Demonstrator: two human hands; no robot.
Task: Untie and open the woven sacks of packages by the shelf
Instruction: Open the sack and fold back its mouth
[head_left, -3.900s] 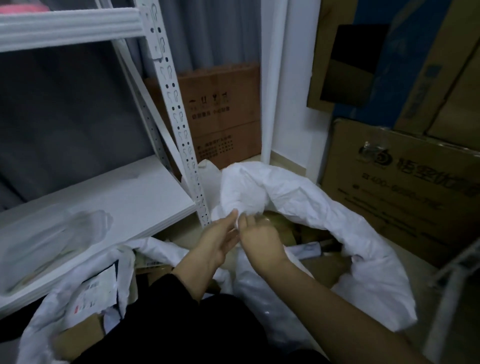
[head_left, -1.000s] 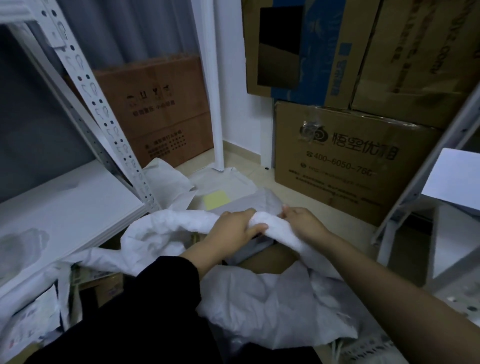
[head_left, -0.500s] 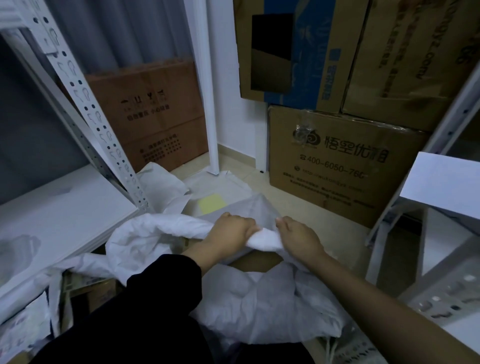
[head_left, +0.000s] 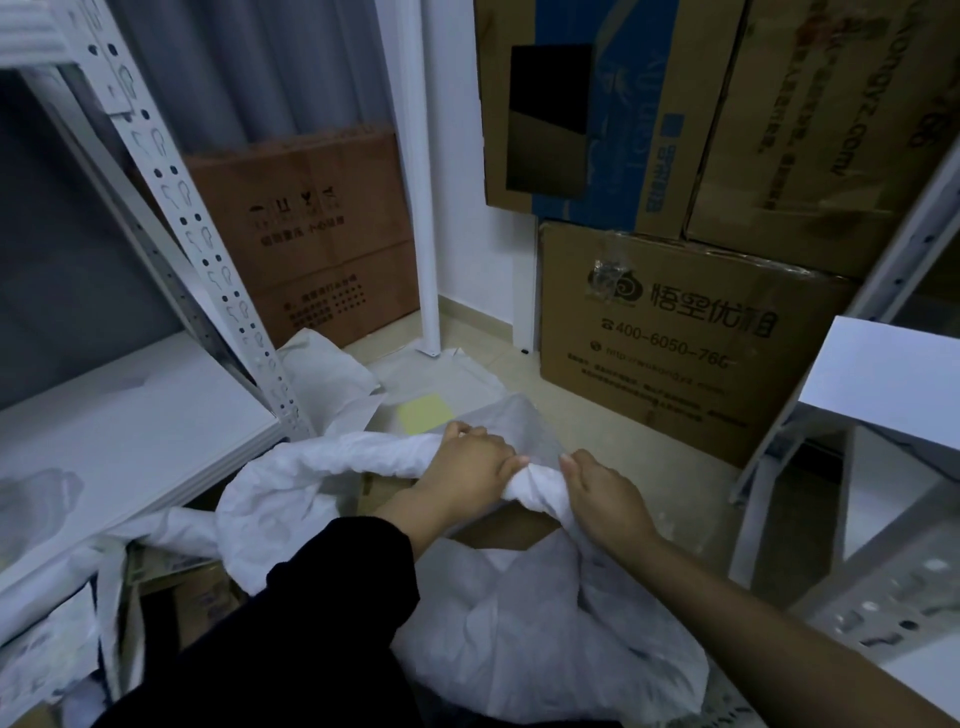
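Gripping the rolled rim of the white sack (head_left: 519, 639), we have the fingers (head_left: 511, 462) of our left hand (head_left: 467, 467) curled tight over it, and our right hand (head_left: 605, 499) clasps the same bunched rim just beside. The sack sags open below both hands, a brown box (head_left: 504, 527) showing inside, next to the white shelf (head_left: 130, 431).
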